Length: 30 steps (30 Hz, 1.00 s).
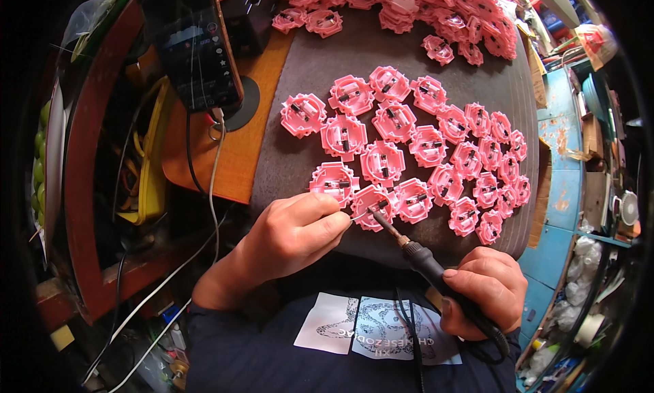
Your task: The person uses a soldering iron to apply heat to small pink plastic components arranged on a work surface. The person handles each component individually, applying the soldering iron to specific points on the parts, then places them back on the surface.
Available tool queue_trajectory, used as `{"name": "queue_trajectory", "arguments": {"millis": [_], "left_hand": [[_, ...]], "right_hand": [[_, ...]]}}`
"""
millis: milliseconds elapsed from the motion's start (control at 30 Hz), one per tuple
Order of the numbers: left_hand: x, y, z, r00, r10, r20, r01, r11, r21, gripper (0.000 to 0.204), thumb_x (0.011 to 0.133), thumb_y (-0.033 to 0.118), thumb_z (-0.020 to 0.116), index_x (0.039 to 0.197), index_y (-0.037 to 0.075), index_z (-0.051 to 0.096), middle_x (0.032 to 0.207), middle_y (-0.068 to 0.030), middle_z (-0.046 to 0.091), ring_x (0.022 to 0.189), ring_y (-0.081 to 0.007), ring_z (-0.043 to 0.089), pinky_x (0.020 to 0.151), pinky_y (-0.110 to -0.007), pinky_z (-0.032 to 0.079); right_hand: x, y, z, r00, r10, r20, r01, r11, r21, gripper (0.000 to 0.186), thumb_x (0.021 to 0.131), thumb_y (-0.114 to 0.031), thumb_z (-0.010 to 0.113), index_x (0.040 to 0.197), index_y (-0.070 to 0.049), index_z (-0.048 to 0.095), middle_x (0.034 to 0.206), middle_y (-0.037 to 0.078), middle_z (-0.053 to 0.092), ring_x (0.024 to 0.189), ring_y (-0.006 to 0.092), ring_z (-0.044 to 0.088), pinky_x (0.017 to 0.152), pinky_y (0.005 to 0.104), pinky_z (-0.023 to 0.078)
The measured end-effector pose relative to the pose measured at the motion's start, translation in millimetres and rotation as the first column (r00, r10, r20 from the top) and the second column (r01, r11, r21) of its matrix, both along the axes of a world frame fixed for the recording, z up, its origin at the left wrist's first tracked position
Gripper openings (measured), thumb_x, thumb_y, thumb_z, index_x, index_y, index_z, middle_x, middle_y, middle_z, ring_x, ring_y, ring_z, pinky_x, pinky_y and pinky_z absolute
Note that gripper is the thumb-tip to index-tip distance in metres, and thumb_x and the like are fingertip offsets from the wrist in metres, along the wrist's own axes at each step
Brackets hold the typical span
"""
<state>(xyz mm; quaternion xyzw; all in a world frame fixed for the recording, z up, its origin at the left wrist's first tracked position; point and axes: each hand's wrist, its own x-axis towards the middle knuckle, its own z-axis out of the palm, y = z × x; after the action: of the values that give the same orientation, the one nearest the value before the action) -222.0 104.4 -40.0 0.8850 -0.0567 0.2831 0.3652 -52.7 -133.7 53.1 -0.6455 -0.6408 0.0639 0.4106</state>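
Pink part (pixel 368 197): front row, beneath the tip of the iron (pixel 428 262)
Left hand (pixel 293 227): pinching the wire (pixel 359 217); I'd feed it gently
Right hand (pixel 485 292): wrapped round the iron's handle; I'd touch briefly, sparing pink walls

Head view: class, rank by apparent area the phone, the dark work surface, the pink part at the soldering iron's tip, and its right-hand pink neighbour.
1. Dark work surface
2. Phone
3. Pink part at the tip of the soldering iron, and its right-hand neighbour: too alike to rank
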Motion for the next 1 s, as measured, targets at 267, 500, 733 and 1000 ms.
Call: {"name": "queue_trajectory", "arguments": {"millis": [267,500,733,1000], "left_hand": [[-2.7,-1.4,-3.2,1.0,0.019,-0.015,-0.019,1.0,-0.002,0.033,0.074,-0.007,0.084,0.103,0.0,0.071,0.095,-0.0117,0.067,0.079,-0.0297,0.072,0.066,-0.038,0.06],[-2.2,-2.8,-3.7,0.999,0.027,-0.023,-0.027,1.0,0.001,0.033,0.074,-0.007,0.084,0.103,0.0,0.071,0.095,-0.0114,0.067,0.079,-0.0293,0.072,0.066,-0.038,0.06],[-3.2,-3.1,-4.1,0.999,0.027,-0.018,-0.027,0.999,0.022,0.032,0.074,-0.007,0.084,0.102,0.0,0.072,0.094,-0.0109,0.067,0.078,-0.0283,0.071,0.064,-0.037,0.06],[-8.8,-4.1,-7.8,0.999,0.024,0.04,-0.024,1.0,-0.001,0.027,0.075,-0.005,0.082,0.1,-0.001,0.07,0.095,-0.0119,0.065,0.076,-0.0278,0.071,0.065,-0.037,0.06]], "right_hand": [[3.7,2.4,6.0,0.998,0.054,0.01,-0.054,0.998,-0.014,0.032,0.077,-0.003,0.077,0.107,0.008,0.07,0.071,0.012,0.062,0.052,0.0229,0.06,0.048,0.034,0.051],[1.8,2.1,6.9,0.999,0.045,0.021,-0.045,0.999,-0.02,0.033,0.077,-0.002,0.077,0.108,0.008,0.07,0.072,0.012,0.062,0.053,0.0232,0.061,0.048,0.0339,0.051],[1.4,2.4,6.4,0.999,0.045,0.017,-0.044,0.999,-0.022,0.033,0.077,-0.002,0.077,0.108,0.007,0.07,0.072,0.012,0.062,0.053,0.0237,0.061,0.049,0.0342,0.052],[-2.2,-9.4,6.3,0.998,-0.058,0.007,0.057,0.998,0.008,0.035,0.072,-0.007,0.08,0.104,0.004,0.072,0.071,0.012,0.064,0.055,0.0252,0.063,0.051,0.0354,0.051]]}}
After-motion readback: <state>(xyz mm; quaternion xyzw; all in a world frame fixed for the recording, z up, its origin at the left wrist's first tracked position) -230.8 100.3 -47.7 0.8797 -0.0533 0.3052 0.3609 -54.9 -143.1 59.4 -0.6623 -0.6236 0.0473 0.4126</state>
